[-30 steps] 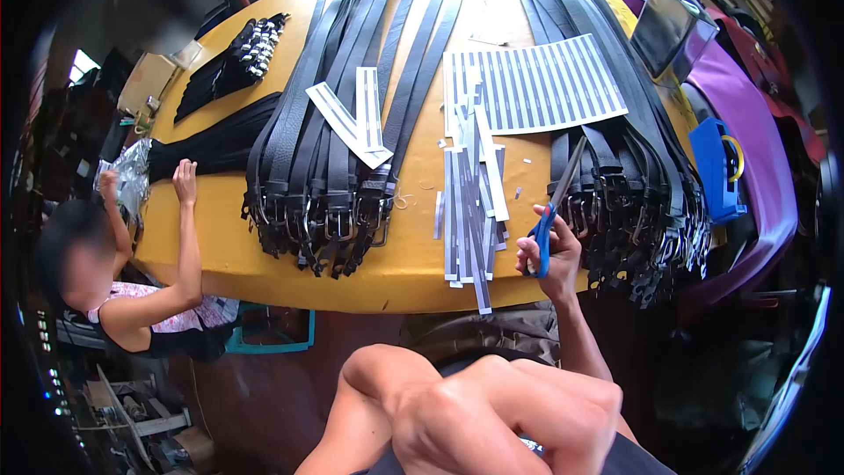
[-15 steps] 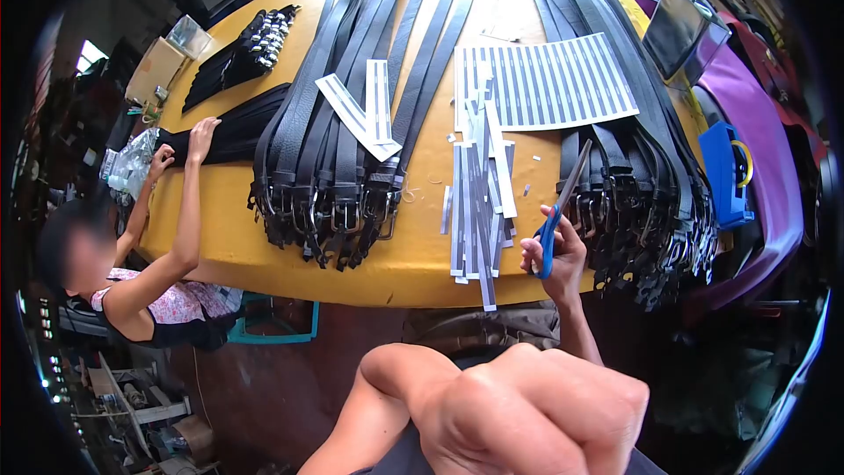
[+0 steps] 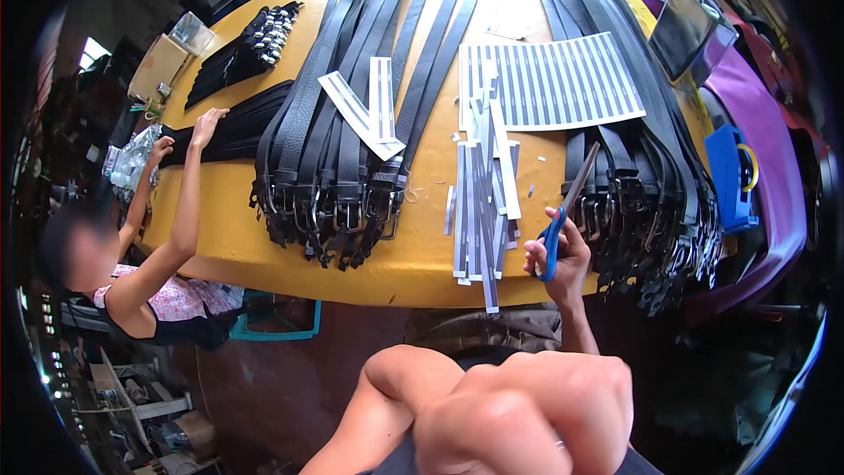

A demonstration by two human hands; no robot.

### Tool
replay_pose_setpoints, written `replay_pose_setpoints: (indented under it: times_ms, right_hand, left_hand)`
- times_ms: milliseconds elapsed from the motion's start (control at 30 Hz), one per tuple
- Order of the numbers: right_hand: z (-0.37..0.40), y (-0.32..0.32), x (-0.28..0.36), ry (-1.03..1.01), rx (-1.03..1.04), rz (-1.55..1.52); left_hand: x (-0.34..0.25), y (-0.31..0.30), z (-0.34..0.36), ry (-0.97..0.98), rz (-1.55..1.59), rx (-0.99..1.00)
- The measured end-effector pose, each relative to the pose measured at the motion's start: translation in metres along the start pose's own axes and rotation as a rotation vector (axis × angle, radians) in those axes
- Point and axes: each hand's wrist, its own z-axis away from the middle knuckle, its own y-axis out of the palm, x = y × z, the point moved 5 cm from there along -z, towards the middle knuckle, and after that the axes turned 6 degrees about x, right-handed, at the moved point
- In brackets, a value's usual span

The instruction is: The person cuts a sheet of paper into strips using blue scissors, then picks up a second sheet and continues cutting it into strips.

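My right hand (image 3: 563, 251) holds blue-handled scissors (image 3: 552, 242) at the table's front edge, with the blades pointing up and closed. My left hand (image 3: 527, 413) is large and close to the camera at the bottom, its fingers curled; what it holds, if anything, is hidden. Left of the scissors lies a pile of cut grey and white strips (image 3: 477, 211). A striped sheet (image 3: 563, 84) rests behind them, partly over black belts (image 3: 633, 158). Two more striped pieces (image 3: 359, 114) lie on the left bundle of belts (image 3: 299, 149).
A co-worker (image 3: 145, 299) at the left has both hands on black straps (image 3: 237, 127). The yellow table (image 3: 229, 237) also bears a clear box (image 3: 694, 31) and a blue holder (image 3: 728, 176) at the right. Purple material (image 3: 765, 123) hangs beyond.
My left hand has shifted slightly left and down. My right hand and the scissors appear slightly right and lower in view. The co-worker's nearer hand has moved slightly right along the straps.
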Motion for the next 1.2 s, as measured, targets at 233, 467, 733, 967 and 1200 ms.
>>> replay_pose_setpoints:
  times_ms: [233,467,733,967,1200]
  right_hand:
    - [0.0,0.001,0.001,0.015,0.007,-0.026]
    - [-0.005,-0.001,-0.005,0.016,0.0,0.021]
    - [-0.009,0.0,-0.005,0.032,-0.048,-0.073]
    - [-0.001,-0.001,-0.01,0.049,-0.053,-0.122]
    - [-0.002,0.001,0.0,0.045,-0.011,-0.033]
  left_hand:
    - [0.016,-0.002,-0.016,-0.079,0.116,0.003]
    - [0.027,0.001,-0.033,-0.19,0.14,-0.073]
    - [0.067,-0.029,-0.022,-0.505,0.066,-0.204]
    - [0.05,-0.088,0.066,-0.957,-0.359,0.181]
    - [0.019,-0.032,0.112,-1.086,0.409,0.817]
